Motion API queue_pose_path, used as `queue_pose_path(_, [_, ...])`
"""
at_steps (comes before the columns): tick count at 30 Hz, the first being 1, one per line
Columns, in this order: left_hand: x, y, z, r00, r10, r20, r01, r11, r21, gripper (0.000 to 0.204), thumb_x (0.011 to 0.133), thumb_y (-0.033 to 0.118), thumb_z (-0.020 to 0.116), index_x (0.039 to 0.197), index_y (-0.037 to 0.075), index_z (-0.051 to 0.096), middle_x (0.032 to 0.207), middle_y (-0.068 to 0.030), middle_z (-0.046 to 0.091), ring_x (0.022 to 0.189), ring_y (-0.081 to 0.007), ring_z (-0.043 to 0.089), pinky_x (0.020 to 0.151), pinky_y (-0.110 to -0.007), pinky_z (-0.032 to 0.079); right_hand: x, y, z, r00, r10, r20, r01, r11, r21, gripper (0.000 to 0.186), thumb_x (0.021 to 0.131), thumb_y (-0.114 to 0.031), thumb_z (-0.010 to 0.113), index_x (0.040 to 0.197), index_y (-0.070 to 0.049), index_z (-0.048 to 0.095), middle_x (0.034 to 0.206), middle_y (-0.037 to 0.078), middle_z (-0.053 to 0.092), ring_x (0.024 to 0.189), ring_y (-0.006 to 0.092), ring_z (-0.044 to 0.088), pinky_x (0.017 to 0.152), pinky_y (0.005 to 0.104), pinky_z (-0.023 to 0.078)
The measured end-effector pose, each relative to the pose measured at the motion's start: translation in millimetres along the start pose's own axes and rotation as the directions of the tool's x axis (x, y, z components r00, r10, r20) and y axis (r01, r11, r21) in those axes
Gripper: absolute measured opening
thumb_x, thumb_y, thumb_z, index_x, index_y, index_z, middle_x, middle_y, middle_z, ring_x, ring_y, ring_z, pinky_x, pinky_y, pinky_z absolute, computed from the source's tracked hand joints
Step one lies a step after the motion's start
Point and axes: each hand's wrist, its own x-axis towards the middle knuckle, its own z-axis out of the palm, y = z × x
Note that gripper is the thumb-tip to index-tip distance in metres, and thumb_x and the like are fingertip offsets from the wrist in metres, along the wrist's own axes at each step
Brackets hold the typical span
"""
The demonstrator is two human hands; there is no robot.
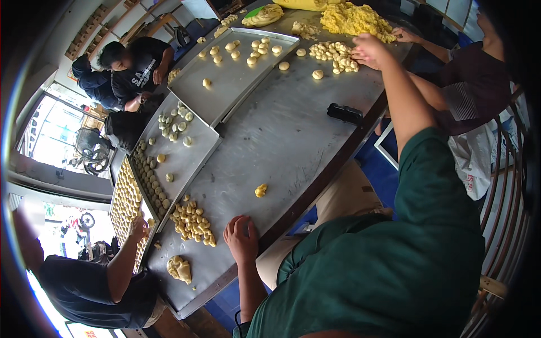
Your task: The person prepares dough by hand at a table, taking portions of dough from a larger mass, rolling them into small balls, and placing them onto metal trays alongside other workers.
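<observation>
My left hand (242,239) rests on the metal table at its near edge, fingers loosely spread and nothing in them. A small yellow lump (261,190) lies a little beyond it, and a heap of small dough pieces (193,222) sits to its left. My right arm stretches to the far right, where my right hand (370,50) is bent over a pile of cut dough pieces (331,55). Its fingers look drawn together; what they hold, if anything, is hidden. Close beside it is a co-worker's hand (402,35), near the yellow crumbly mass (356,20).
Trays (239,93) with dough balls line the table's far side. A tray of yellow rounds (125,197) stands left, by a co-worker's hand (138,228). A dough lump (179,269) lies front left; a black case (345,114) lies right. Other people stand around the table.
</observation>
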Motion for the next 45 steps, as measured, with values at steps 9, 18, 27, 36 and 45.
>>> queue_pose_path(9, [6, 4, 7, 1.0, 0.029, -0.002, -0.029, 0.999, -0.023, 0.02, 0.091, 0.02, 0.07, 0.11, 0.014, 0.071, 0.123, -0.0066, 0.068, 0.121, -0.0299, 0.06, 0.11, -0.046, 0.039, -121, 89, 69, 0.874, -0.411, -0.26, 0.277, 0.86, -0.43, 0.038, 0.098, -0.026, 0.066, 0.133, -0.011, 0.062, 0.113, 0.017, 0.071, 0.108, 0.0359, 0.067, 0.097, 0.0458, 0.054])
queue_pose_path(18, [8, 5, 11, 0.998, 0.063, -0.022, -0.064, 0.997, -0.037, 0.021, 0.092, 0.021, 0.071, 0.111, 0.013, 0.07, 0.121, -0.0071, 0.069, 0.12, -0.0307, 0.061, 0.109, -0.046, 0.04, -107, 105, 62, 0.821, -0.519, -0.238, 0.246, 0.698, -0.672, 0.025, 0.098, -0.022, 0.065, 0.12, -0.009, 0.066, 0.108, 0.016, 0.07, 0.106, 0.0357, 0.066, 0.094, 0.0461, 0.054])
queue_pose_path(27, [11, 2, 14, 0.996, 0.083, -0.016, -0.084, 0.994, -0.064, 0.02, 0.091, 0.022, 0.072, 0.11, 0.013, 0.071, 0.121, -0.0081, 0.069, 0.12, -0.0313, 0.061, 0.109, -0.047, 0.04, -115, 100, 56, 0.869, -0.424, -0.254, 0.194, 0.765, -0.614, 0.016, 0.096, -0.022, 0.063, 0.106, -0.01, 0.068, 0.108, 0.016, 0.07, 0.103, 0.0385, 0.067, 0.089, 0.0496, 0.056])
queue_pose_path(36, [7, 3, 14, 0.999, 0.051, -0.007, -0.051, 0.998, -0.042, 0.022, 0.092, 0.023, 0.071, 0.112, 0.013, 0.07, 0.123, -0.0096, 0.068, 0.121, -0.0329, 0.06, 0.109, -0.048, 0.04, -115, 100, 56, 0.83, -0.485, -0.274, 0.232, 0.748, -0.622, 0.016, 0.096, -0.02, 0.066, 0.108, -0.011, 0.071, 0.105, 0.013, 0.071, 0.102, 0.0352, 0.068, 0.089, 0.0452, 0.056])
queue_pose_path(45, [6, 0, 10, 0.999, 0.046, -0.025, -0.046, 0.999, -0.028, 0.022, 0.091, 0.022, 0.072, 0.111, 0.013, 0.07, 0.123, -0.0088, 0.068, 0.12, -0.0319, 0.061, 0.109, -0.048, 0.04, -90, 71, 52, 0.961, -0.126, -0.248, -0.009, 0.877, -0.481, 0.058, 0.095, -0.029, 0.068, 0.148, -0.01, 0.054, 0.114, 0.019, 0.072, 0.109, 0.0376, 0.068, 0.097, 0.047, 0.054])
